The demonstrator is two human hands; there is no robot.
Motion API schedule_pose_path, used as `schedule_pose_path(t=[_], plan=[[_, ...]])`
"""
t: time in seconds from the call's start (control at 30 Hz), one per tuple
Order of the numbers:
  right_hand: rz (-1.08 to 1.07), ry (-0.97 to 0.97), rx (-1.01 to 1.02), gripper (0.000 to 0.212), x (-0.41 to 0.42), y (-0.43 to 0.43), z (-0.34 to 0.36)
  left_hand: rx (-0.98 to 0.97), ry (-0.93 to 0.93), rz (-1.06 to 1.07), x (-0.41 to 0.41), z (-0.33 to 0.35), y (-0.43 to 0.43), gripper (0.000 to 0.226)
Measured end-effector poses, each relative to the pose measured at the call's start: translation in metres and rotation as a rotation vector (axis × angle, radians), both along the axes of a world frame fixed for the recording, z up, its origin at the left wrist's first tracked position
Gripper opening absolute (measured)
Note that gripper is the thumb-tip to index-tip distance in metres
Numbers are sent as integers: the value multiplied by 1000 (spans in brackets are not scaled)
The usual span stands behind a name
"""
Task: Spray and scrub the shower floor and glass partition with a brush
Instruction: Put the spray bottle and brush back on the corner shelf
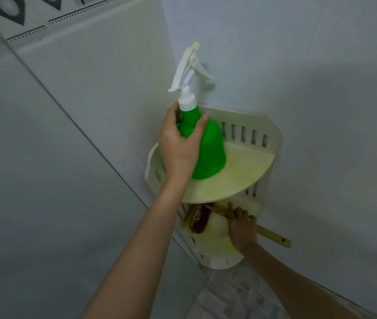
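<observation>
Both arms reach up and forward into a corner of the shower. The right hand (pixel 242 231) is the lower of the two. Its fingers are curled tight round the wooden handle of the brush (pixel 271 236), partway along its length. The free end of the handle sticks out past the lower shelf (pixel 217 259), and the dark brush head lies back inside it. This looks like a grip for drawing the brush out.

Above, the left hand (pixel 178 146) holds the green spray bottle (pixel 210 148) at its shoulder, just under the white collar. The thumb is on one side and the fingers are wrapped round the other. The trigger (pixel 189 65) is untouched, so this is judged a carrying hold, not a spraying one. The bottle leans to the left with its base at the upper shelf (pixel 240 171) – whether it has left the surface cannot be told.

Both tools belong to a cream two-tier corner rack (pixel 272 134) with slotted walls. The floors of both tiers show a yellowish stain. Spraying and scrubbing are judged not yet begun.

Beyond the rack, plain pale walls (pixel 321 88) meet in the corner. The left one is tiled with visible joints, and a patterned dark border (pixel 22 26) runs across its top. A small patch of mottled floor (pixel 235 295) shows beneath the rack – its condition cannot be judged from here. No glass partition can be made out with certainty.
</observation>
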State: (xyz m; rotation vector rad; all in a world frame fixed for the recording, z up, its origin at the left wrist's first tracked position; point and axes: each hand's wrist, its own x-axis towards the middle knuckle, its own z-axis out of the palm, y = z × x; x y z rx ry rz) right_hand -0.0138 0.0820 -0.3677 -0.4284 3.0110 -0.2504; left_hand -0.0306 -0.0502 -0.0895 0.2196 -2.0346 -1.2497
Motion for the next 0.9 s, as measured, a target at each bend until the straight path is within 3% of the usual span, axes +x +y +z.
schedule_pose_path(t=[0.23, 0.47, 0.73, 0.9], plan=[[-38, -72, -138, 47, 2, -8, 9, 44, 61, -19, -4, -2, 1, 35], [36, -8, -78, 49, -3, 0, 12, -30, 109, -41, -20, -1, 4, 34], [72, -33, -6, 79, 6, 7, 2, -70, 89, -50, -23, -3, 2, 42], [105, -171, -12, 65, 3, 6, 8, -89, -8, -48, -16, 1, 4, 46]])
